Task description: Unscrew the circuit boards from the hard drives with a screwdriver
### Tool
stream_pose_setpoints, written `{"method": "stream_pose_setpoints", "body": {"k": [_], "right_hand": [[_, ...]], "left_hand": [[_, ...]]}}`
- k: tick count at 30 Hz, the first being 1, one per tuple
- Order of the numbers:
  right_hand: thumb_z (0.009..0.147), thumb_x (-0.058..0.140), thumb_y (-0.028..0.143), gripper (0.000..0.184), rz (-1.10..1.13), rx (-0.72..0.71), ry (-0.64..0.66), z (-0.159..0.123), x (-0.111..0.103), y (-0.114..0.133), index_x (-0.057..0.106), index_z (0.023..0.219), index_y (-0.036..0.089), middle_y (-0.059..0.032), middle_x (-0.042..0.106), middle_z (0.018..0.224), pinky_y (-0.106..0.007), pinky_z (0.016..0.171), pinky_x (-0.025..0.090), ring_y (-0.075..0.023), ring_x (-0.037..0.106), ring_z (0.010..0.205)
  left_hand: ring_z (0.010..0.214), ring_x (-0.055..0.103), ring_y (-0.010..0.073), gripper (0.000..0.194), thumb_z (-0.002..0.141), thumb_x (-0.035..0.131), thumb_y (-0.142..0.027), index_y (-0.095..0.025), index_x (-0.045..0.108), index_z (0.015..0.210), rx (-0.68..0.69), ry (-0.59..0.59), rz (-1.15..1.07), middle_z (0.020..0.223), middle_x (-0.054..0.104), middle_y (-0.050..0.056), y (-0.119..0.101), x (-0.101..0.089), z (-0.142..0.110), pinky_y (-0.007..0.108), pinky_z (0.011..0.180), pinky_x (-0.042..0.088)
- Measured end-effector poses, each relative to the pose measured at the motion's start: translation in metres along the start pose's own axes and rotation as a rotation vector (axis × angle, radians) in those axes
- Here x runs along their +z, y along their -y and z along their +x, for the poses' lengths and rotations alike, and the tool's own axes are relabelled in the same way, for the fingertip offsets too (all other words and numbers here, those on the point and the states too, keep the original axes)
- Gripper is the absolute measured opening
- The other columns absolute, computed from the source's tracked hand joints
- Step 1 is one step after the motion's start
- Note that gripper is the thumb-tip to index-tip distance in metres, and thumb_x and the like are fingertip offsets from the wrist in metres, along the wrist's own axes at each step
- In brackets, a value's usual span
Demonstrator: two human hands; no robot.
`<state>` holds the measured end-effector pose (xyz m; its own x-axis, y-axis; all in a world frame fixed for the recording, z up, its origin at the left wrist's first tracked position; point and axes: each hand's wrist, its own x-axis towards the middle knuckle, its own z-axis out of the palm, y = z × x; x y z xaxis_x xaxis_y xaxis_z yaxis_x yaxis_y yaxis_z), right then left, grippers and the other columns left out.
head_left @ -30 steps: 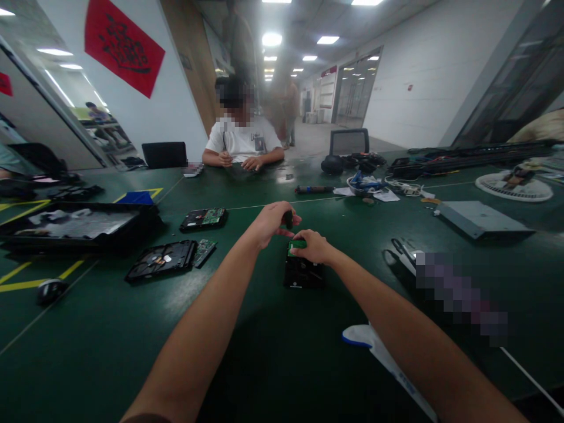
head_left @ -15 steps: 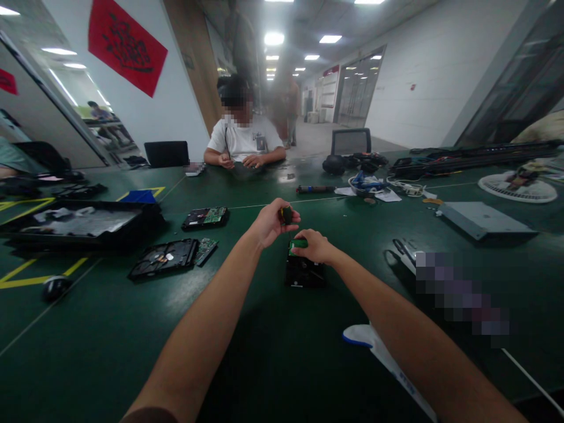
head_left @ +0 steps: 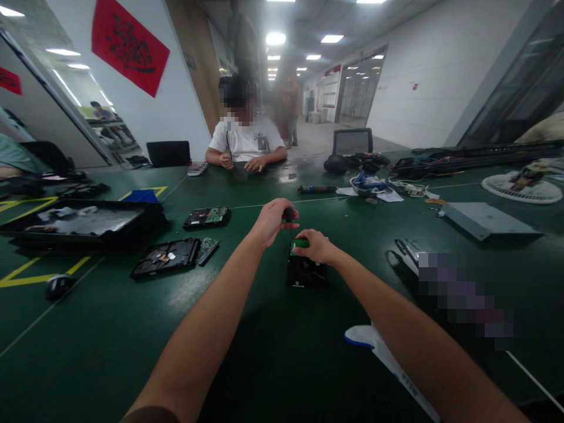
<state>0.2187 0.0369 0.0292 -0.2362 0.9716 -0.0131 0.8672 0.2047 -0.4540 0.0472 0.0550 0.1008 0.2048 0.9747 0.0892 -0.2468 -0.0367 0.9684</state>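
Note:
A black hard drive lies on the green table in front of me, with a small green circuit board at its far end. My left hand is above that far end, fingers curled around the dark handle of a screwdriver. Its thin shaft points down towards the board; the tip is too small to make out. My right hand pinches the board at its right side, thumb and fingers closed on it, and covers part of the drive.
To the left lie an opened hard drive, a loose circuit board, another drive, a black tray and a mouse. A grey metal box and a white glove are at right. A person sits opposite.
My left hand has turned slightly about the screwdriver handle, its fingers now more curled. My right hand stays on the board. The whole view has shifted a little.

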Motion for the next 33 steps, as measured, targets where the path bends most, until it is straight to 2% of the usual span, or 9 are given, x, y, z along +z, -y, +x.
{"method": "stream_pose_setpoints", "body": {"k": [5, 11, 17, 22, 26, 31, 33], "right_hand": [[0.084, 0.076, 0.053, 0.045, -0.006, 0.001, -0.006, -0.0009, 0.0008, 0.0002, 0.069, 0.123, 0.030, -0.0074, 0.067, 0.131, -0.043, 0.098, 0.047, -0.0315, 0.060, 0.123], [0.085, 0.075, 0.053, 0.043, -0.005, 0.004, 0.006, -0.0015, -0.0004, 0.0014, 0.069, 0.121, 0.030, -0.0069, 0.068, 0.129, -0.042, 0.095, 0.048, -0.0305, 0.062, 0.121], [0.084, 0.076, 0.054, 0.045, -0.003, -0.001, -0.010, -0.0012, -0.0002, 0.0002, 0.070, 0.121, 0.030, -0.0070, 0.068, 0.129, -0.041, 0.094, 0.049, -0.0306, 0.062, 0.121], [0.084, 0.075, 0.053, 0.045, -0.006, -0.003, -0.011, -0.0003, 0.0006, -0.0006, 0.069, 0.122, 0.030, -0.0069, 0.068, 0.131, -0.042, 0.095, 0.048, -0.0310, 0.061, 0.121], [0.083, 0.075, 0.054, 0.046, -0.015, 0.000, -0.008, 0.0004, 0.0007, -0.0011, 0.069, 0.123, 0.031, -0.0055, 0.068, 0.129, -0.041, 0.095, 0.048, -0.0311, 0.061, 0.122], [0.084, 0.074, 0.054, 0.044, -0.001, -0.012, 0.000, -0.0004, 0.0009, -0.0011, 0.070, 0.121, 0.030, -0.0060, 0.069, 0.128, -0.041, 0.094, 0.048, -0.0307, 0.061, 0.121], [0.084, 0.075, 0.053, 0.044, 0.001, -0.011, -0.005, -0.0005, 0.0011, -0.0007, 0.070, 0.120, 0.030, -0.0059, 0.069, 0.127, -0.040, 0.093, 0.048, -0.0306, 0.062, 0.120]], "left_hand": [[0.075, 0.065, 0.0175, 0.016, 0.078, 0.069, -0.031, -0.016, 0.069, 0.083, -0.020, 0.028, 0.031, 0.080, 0.066, 0.007, -0.0004, -0.0021, 0.0005, 0.027, 0.060, 0.059], [0.073, 0.068, 0.0175, 0.024, 0.078, 0.070, -0.038, -0.017, 0.064, 0.087, -0.046, -0.069, -0.089, 0.079, 0.066, 0.004, 0.0028, -0.0017, 0.0023, 0.026, 0.056, 0.057], [0.073, 0.062, 0.0166, 0.020, 0.077, 0.070, -0.037, -0.017, 0.068, 0.080, 0.058, -0.037, 0.151, 0.080, 0.064, 0.005, -0.0031, -0.0022, -0.0010, 0.024, 0.054, 0.055], [0.075, 0.066, 0.0183, 0.021, 0.080, 0.068, -0.036, -0.018, 0.066, 0.088, -0.040, 0.049, 0.012, 0.081, 0.068, 0.006, -0.0011, 0.0023, -0.0023, 0.025, 0.054, 0.055], [0.075, 0.066, 0.0183, 0.019, 0.080, 0.067, -0.036, -0.018, 0.063, 0.087, -0.122, 0.077, -0.090, 0.080, 0.068, 0.006, 0.0007, 0.0018, -0.0008, 0.026, 0.055, 0.055], [0.077, 0.064, 0.0180, 0.018, 0.077, 0.069, -0.035, -0.017, 0.067, 0.080, 0.046, 0.065, 0.101, 0.083, 0.067, 0.006, -0.0032, -0.0049, -0.0006, 0.026, 0.057, 0.056], [0.077, 0.064, 0.0182, 0.020, 0.078, 0.068, -0.036, -0.017, 0.069, 0.080, 0.066, 0.093, 0.138, 0.082, 0.066, 0.006, -0.0037, -0.0054, -0.0012, 0.025, 0.056, 0.055]]}}
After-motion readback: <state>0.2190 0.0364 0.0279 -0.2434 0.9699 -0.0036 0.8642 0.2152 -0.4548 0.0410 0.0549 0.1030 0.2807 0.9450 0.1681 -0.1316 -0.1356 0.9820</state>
